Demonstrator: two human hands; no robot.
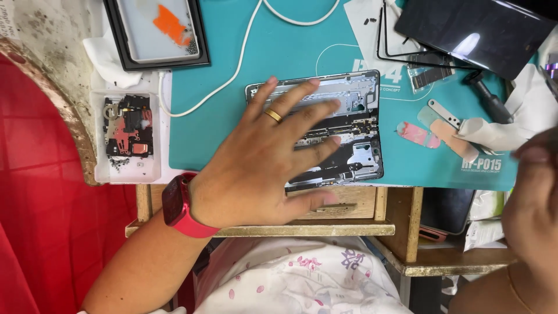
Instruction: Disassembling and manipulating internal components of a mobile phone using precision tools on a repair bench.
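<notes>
My left hand (261,168), with a gold ring and a red wrist watch, lies flat with its fingers spread on an opened grey device chassis (363,96). The chassis rests on a teal work mat (279,58) and shows metal brackets and dark inner parts. My right hand (535,209) is blurred at the right edge, close to a white cloth (500,131). Whether it grips anything is unclear.
A black-framed tray (157,32) with an orange piece sits at the top left. Below it, a white tray holds a small circuit board (128,125). A white cable (232,70) crosses the mat. A dark screen panel (476,29), a black screwdriver (491,102) and pink strips (418,134) lie to the right.
</notes>
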